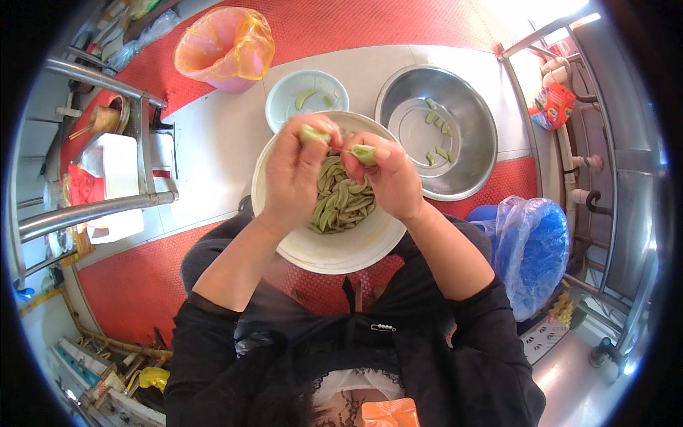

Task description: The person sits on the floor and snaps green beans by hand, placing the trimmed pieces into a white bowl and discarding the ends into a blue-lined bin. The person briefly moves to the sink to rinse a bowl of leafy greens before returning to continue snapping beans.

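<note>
A large white bowl [341, 259] rests between my knees with a heap of flat green bean pods [346, 200] in it. Over its far side, my left hand [299, 165] pinches a piece of green bean pod [315, 134], slightly blurred. Close beside it, my right hand [392, 176] grips another piece of bean pod [364, 155], its broken end facing the left hand. The fingertips of both hands nearly meet. Beyond, a steel basin [464, 160] holds several short pod pieces [438, 123]. A pale blue bowl [277, 101] has a pod [305, 98] and a small scrap inside.
A pink bin with a yellow liner [224, 48] stands at the far left. To my right is a blue bin with a clear plastic liner [533, 256]. Metal rack frames [96, 213] flank both sides. Red mats [144, 283] cover parts of the tiled floor.
</note>
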The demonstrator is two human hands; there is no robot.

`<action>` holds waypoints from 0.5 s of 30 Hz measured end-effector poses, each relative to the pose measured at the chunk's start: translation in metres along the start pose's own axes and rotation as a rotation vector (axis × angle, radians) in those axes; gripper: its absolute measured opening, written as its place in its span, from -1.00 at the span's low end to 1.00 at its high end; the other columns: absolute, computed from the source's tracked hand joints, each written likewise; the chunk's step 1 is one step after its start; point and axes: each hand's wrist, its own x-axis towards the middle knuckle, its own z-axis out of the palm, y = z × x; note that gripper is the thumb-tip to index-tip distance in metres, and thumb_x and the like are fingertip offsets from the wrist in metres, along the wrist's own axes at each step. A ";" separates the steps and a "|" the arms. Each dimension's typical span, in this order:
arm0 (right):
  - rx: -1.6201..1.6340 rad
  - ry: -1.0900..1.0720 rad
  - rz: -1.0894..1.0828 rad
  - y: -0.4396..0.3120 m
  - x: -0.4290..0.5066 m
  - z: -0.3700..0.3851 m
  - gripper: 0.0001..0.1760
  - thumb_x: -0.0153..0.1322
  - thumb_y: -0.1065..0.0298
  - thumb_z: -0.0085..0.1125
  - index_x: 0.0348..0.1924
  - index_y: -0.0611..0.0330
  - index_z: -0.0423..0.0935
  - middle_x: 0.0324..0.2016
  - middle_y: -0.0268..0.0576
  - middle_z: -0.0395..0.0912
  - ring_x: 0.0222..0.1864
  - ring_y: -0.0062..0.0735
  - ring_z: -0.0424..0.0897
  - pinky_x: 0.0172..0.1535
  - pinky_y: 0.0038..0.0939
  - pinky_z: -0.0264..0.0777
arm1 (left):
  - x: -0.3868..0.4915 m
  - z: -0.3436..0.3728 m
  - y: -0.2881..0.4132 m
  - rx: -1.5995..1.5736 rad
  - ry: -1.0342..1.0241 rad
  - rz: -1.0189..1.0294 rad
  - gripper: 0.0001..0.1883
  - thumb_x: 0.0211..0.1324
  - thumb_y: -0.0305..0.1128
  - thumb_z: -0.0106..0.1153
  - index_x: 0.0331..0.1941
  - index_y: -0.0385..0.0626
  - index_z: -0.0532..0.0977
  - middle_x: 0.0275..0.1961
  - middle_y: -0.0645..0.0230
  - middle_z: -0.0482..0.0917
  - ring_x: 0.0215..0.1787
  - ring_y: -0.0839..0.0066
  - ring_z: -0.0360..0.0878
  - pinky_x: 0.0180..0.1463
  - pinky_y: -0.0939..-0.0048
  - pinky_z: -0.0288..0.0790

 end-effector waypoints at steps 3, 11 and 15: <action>0.159 0.038 0.049 -0.001 0.000 -0.006 -0.56 0.37 0.01 -0.33 -0.48 0.24 0.31 -0.55 -0.26 0.28 -0.51 -0.49 0.23 -0.39 -0.52 0.13 | 0.019 -0.011 -0.009 -0.411 0.193 -0.135 -0.78 0.33 -0.22 -0.10 -0.13 -0.12 0.34 -0.16 0.28 0.49 -0.14 0.41 0.48 0.04 0.31 0.38; 0.395 0.073 0.276 -0.012 -0.002 -0.024 -0.55 0.43 0.08 -0.39 -0.40 0.26 0.38 -0.62 -0.23 0.32 -0.56 -0.44 0.32 -0.48 -0.46 0.23 | 0.032 -0.024 -0.005 -0.286 0.063 -0.231 -0.72 0.16 -0.42 0.16 -0.07 -0.19 0.37 -0.45 0.43 0.49 -0.37 0.55 0.51 -0.13 0.45 0.42; 0.223 0.115 0.338 -0.010 -0.004 -0.016 -0.50 0.47 0.13 -0.41 -0.43 0.32 0.45 -0.68 -0.23 0.39 -0.61 -0.49 0.36 -0.50 -0.51 0.23 | 0.021 -0.009 0.004 0.016 -0.228 -0.385 -0.83 0.06 -0.47 0.24 -0.23 -0.14 0.54 -0.47 0.51 0.51 -0.46 0.69 0.41 -0.35 0.59 0.35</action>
